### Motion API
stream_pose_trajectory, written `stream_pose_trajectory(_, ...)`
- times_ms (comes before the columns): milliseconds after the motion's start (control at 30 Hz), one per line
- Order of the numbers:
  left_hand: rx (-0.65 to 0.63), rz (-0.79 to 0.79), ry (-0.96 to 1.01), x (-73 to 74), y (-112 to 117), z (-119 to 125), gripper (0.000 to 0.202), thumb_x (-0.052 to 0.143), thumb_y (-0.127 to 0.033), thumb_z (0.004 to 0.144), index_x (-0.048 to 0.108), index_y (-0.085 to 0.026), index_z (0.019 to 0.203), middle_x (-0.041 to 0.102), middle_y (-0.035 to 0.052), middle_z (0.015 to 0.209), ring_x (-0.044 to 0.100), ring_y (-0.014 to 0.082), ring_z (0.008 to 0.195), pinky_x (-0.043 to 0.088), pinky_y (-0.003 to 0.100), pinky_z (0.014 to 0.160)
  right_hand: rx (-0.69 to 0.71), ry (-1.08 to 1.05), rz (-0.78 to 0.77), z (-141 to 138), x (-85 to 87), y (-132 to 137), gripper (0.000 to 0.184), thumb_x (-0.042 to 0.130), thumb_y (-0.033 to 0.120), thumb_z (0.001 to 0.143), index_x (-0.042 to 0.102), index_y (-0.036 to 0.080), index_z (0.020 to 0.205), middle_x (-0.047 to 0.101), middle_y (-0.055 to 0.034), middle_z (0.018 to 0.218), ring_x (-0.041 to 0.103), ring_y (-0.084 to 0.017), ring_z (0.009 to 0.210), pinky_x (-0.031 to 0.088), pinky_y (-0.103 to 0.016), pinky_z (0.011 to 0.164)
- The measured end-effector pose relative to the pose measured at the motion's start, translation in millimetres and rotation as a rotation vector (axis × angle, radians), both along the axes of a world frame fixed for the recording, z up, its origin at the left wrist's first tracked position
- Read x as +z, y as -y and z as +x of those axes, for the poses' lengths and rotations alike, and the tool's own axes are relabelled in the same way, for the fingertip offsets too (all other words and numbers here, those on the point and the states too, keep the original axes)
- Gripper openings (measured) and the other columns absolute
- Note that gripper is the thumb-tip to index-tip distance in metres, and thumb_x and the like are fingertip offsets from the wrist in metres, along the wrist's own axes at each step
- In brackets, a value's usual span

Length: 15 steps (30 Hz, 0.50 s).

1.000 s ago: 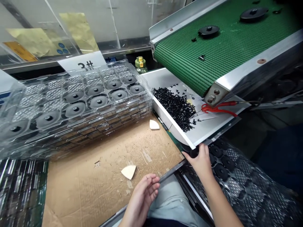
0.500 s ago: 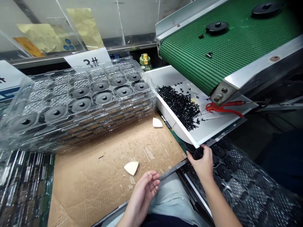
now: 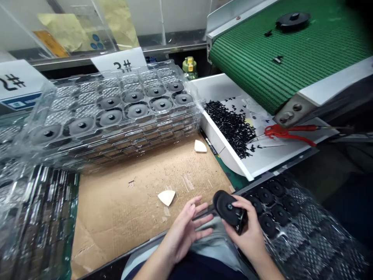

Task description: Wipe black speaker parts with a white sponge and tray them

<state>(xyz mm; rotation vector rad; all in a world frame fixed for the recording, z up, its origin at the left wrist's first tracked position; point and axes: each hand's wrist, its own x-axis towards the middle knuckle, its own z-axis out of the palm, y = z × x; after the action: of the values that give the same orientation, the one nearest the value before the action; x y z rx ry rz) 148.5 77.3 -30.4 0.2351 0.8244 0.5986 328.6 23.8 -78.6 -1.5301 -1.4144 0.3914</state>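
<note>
evenly bright indoor light fills the scene, with soft white glare across the clear plastic trays. deep shadow sits below the green conveyor belt at right, the wide lens bends the frame's edges, and fine detail looks slightly soft throughout.

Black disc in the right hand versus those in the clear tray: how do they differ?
The held black disc stands tilted in the right hand; the grey-looking discs lie flat in pockets of the clear plastic tray. All are round with a central hub.
</note>
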Motion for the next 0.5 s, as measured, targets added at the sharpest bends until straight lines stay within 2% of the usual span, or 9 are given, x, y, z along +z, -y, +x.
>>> stream_pose_trajectory(33, -0.022, 0.023, 0.049, 1.4, 0.9, -0.2, 0.05, 0.065, -0.045, 0.075, 0.052, -0.025, 0.119, 0.054, 0.0106, 0.127, 0.06, 0.0282, 0.103, 0.05, 0.043, 0.082, 0.075, -0.02, -0.002, -9.6, 5.8, 2.3, 0.036, 0.06, 0.019, 0.074, 0.045, 0.021, 0.106, 0.051, -0.011, 0.114, 0.054, -0.023, 0.106, 0.05, -0.038, 0.085)
stream_pose_trajectory(100, -0.03, 0.044, 0.083, 2.9, 2.5, -2.6, 0.056, 0.068, -0.047, 0.071, 0.052, -0.027, 0.12, 0.059, 0.008, 0.117, 0.062, 0.0221, 0.09, 0.051, 0.037, 0.075, 0.222, -0.047, -0.01, -26.8, 14.8, 3.7, 0.039, 0.056, 0.013, 0.071, 0.044, 0.022, 0.108, 0.049, -0.0099, 0.115, 0.053, -0.022, 0.109, 0.049, -0.036, 0.088)
stream_pose_trajectory(200, 0.04, 0.038, 0.039, 3.0, 4.4, -11.5, 0.05, 0.07, -0.042, 0.071, 0.057, -0.023, 0.116, 0.063, 0.0048, 0.096, 0.061, 0.0132, 0.078, 0.048, 0.025, 0.069, 0.408, -0.026, -0.047, -44.3, 20.8, -0.6, 0.045, 0.053, 0.009, 0.069, 0.044, 0.023, 0.111, 0.046, -0.009, 0.119, 0.05, -0.02, 0.113, 0.046, -0.035, 0.094)
stream_pose_trajectory(267, 0.091, 0.038, 0.022, 3.1, 5.9, -19.8, 0.044, 0.069, -0.039, 0.073, 0.06, -0.021, 0.113, 0.064, 0.0049, 0.095, 0.06, 0.0124, 0.079, 0.047, 0.023, 0.071, 0.508, 0.002, -0.059, -50.5, 22.2, -5.8, 0.048, 0.053, 0.008, 0.07, 0.043, 0.023, 0.115, 0.045, -0.0094, 0.123, 0.049, -0.021, 0.116, 0.046, -0.035, 0.095)
stream_pose_trajectory(367, 0.155, 0.032, 0.024, 4.8, 8.8, -31.6, 0.04, 0.067, -0.036, 0.074, 0.061, -0.021, 0.111, 0.064, 0.0055, 0.098, 0.06, 0.0129, 0.078, 0.047, 0.024, 0.071, 0.588, 0.011, -0.05, -55.4, 26.1, -12.2, 0.047, 0.057, 0.013, 0.075, 0.041, 0.023, 0.118, 0.043, -0.0106, 0.128, 0.047, -0.023, 0.119, 0.047, -0.036, 0.095)
stream_pose_trajectory(500, 0.25, 0.024, 0.02, 7.4, 11.8, -42.7, 0.037, 0.063, -0.033, 0.077, 0.06, -0.022, 0.112, 0.066, 0.0048, 0.094, 0.06, 0.0134, 0.076, 0.046, 0.025, 0.068, 0.616, 0.017, -0.055, -59.2, 36.3, -13.1, 0.045, 0.065, 0.032, 0.079, 0.042, 0.023, 0.117, 0.045, -0.0117, 0.127, 0.049, -0.024, 0.118, 0.049, -0.037, 0.093)
